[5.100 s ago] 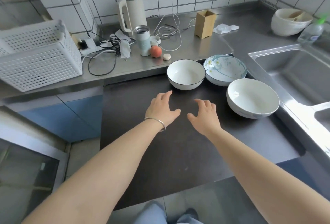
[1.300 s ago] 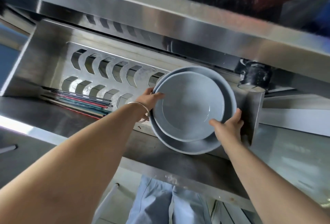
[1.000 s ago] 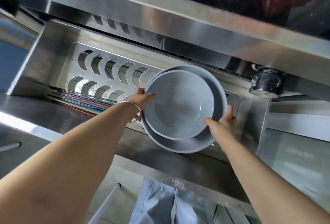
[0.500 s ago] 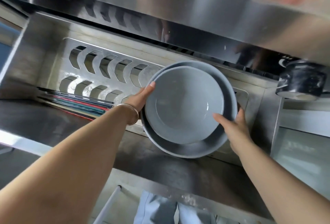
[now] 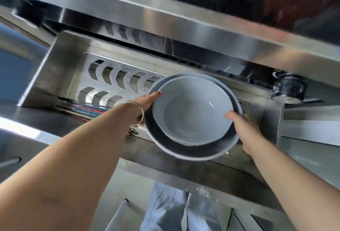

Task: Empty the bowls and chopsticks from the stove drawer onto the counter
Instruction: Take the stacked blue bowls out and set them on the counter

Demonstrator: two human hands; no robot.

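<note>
Two grey bowls are nested: a smaller bowl [image 5: 193,112] sits inside a larger one [image 5: 191,150]. I hold the stack over the open steel stove drawer [image 5: 60,61]. My left hand [image 5: 145,104] grips the stack's left rim, thumb on the edge. My right hand [image 5: 242,125] grips the right rim, thumb over the smaller bowl's edge. The stack tilts toward me and its near edge reaches past the drawer's front rail. A bundle of coloured chopsticks [image 5: 84,110] lies on the drawer floor to the left, partly hidden by my left forearm.
The drawer's slotted back panel [image 5: 117,81] stands behind the bowls. The steel stove edge [image 5: 165,20] overhangs the drawer, with a black knob [image 5: 288,89] at the right. The drawer's front rail [image 5: 184,164] runs beneath the bowls. My legs show below.
Both hands have lifted the nested bowls up and toward me, out over the drawer's front rail. Five seconds ago my hands were empty above the counter.
</note>
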